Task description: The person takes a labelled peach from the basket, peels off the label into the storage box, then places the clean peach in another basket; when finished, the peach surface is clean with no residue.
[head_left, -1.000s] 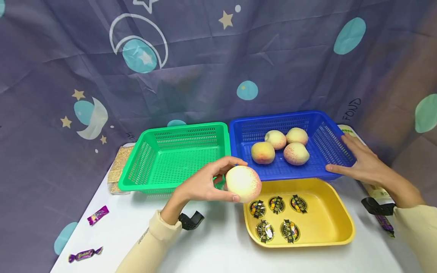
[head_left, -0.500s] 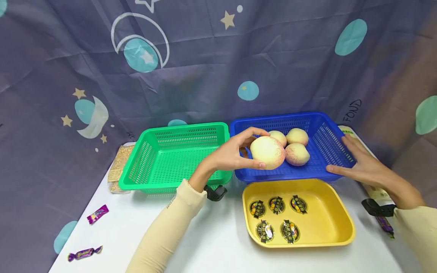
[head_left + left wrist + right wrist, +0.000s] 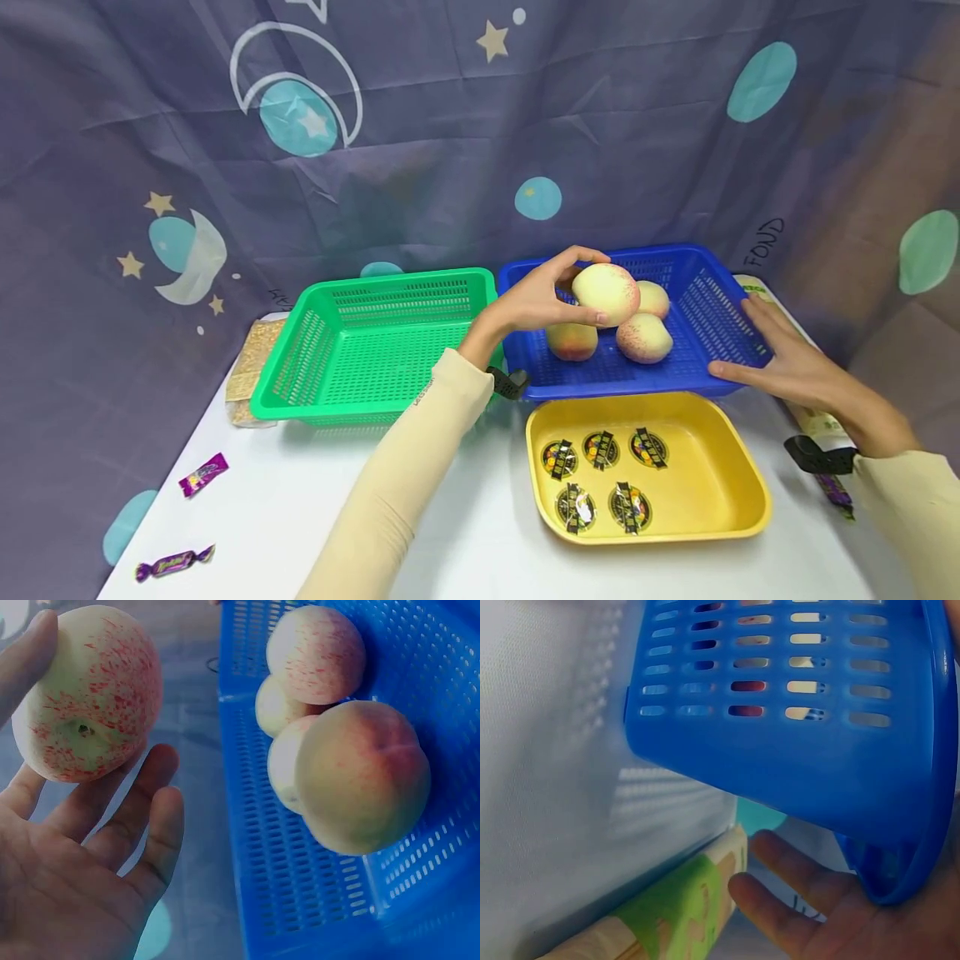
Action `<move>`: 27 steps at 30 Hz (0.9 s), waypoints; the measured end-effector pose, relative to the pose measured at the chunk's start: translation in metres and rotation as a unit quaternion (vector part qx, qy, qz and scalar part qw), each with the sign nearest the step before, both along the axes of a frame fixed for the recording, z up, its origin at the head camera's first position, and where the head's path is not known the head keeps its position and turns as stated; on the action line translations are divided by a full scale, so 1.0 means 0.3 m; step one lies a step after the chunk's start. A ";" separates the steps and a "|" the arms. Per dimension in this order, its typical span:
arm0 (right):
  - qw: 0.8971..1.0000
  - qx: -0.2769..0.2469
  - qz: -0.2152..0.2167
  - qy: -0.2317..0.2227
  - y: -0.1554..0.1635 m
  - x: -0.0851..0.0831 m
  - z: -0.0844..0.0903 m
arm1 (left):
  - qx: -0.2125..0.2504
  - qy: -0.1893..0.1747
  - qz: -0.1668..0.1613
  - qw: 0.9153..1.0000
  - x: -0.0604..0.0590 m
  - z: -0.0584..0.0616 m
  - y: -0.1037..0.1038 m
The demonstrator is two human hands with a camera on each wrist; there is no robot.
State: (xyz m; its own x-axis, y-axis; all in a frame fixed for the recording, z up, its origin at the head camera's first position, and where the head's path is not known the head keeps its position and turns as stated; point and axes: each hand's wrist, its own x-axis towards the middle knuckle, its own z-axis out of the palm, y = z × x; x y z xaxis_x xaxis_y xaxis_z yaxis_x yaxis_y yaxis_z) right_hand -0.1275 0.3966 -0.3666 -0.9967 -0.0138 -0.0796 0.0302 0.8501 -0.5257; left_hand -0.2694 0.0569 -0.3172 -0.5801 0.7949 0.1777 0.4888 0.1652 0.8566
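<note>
My left hand (image 3: pixel 536 296) grips a pale, red-speckled peach (image 3: pixel 604 293) between thumb and fingers, over the left part of the blue basket (image 3: pixel 615 390). In the left wrist view the held peach (image 3: pixel 90 690) is beside the basket's mesh wall, its stem end showing. Several more peaches lie in the basket, among them a yellow-orange one (image 3: pixel 573 343) and a speckled one (image 3: pixel 644 338); the held peach partly covers the group. My right hand (image 3: pixel 798 367) rests at the basket's right front corner, fingers straight along the side and thumb at the front rim.
A green basket (image 3: pixel 375 411) stands left of the blue one. In front is a yellow tray (image 3: pixel 705 475) bearing several round fruit labels (image 3: pixel 602 450). Wrapped candies (image 3: pixel 174 563) lie at the left, and packages (image 3: pixel 258 362) sit beyond both baskets' outer sides.
My left hand has carried the peach up and to the right, from in front of the baskets to over the blue one. My right hand stays at the basket's corner.
</note>
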 end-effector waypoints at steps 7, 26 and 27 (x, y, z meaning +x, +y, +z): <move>1.000 -0.006 0.003 0.001 0.000 -0.003 0.001 | -0.039 -0.005 0.002 0.999 -0.048 -0.042 0.057; 1.000 -0.016 -0.001 0.005 -0.007 0.007 0.000 | -0.141 -0.042 -0.039 0.988 -0.086 -0.107 0.143; 1.000 -0.016 -0.002 0.005 -0.006 0.008 -0.001 | -0.142 -0.045 -0.039 0.988 -0.086 -0.110 0.146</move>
State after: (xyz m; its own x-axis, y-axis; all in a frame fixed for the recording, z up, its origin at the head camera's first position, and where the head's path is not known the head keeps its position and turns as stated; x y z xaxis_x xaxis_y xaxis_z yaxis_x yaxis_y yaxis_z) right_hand -0.1252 0.3948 -0.3668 -0.9975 -0.0132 -0.0695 0.0275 0.8329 -0.5528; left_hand -0.2951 0.1006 -0.3502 -0.5181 0.8483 -0.1098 0.4327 0.3706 0.8218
